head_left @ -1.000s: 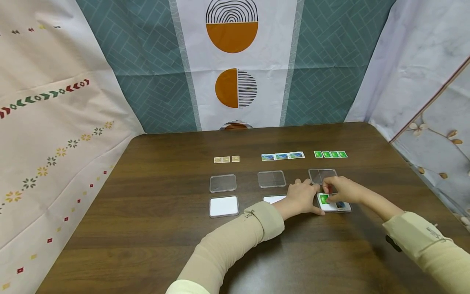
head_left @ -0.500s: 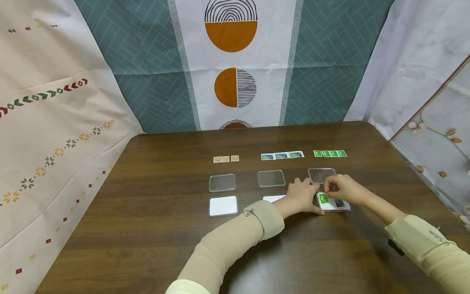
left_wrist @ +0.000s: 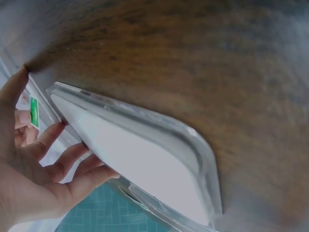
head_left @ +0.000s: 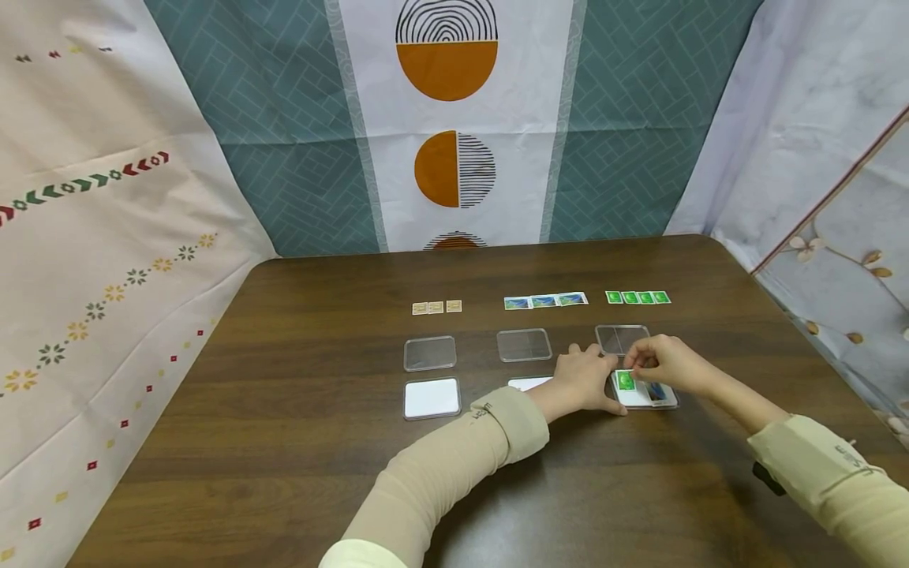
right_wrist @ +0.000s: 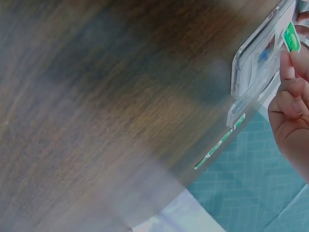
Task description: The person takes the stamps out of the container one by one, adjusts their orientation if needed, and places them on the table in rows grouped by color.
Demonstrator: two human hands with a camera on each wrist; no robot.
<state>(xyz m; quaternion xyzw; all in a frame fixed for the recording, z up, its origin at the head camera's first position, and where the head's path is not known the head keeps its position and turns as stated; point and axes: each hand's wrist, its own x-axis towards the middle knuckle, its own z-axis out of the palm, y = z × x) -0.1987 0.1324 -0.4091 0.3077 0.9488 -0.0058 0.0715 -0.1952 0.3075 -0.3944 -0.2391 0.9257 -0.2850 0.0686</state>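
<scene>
My right hand pinches a small green stamp by its edge over the left part of the rightmost clear case with a white insert. In the right wrist view the stamp stands tilted at the thumb and fingertips. A stamp with a dark blue picture lies on the right part of that insert. My left hand is spread at the case's left side, thumb and fingertips along its edge. It partly covers the middle white case, seen whole in the left wrist view below the palm.
Three clear lids lie in a row behind the cases. Farther back are tan stamps, blue landscape stamps and several green stamps. A third white case sits at the left of the brown table.
My right hand has shifted slightly, and the green stamp now stands more upright and straighter over the case's left part. The left hand has stayed in place.
</scene>
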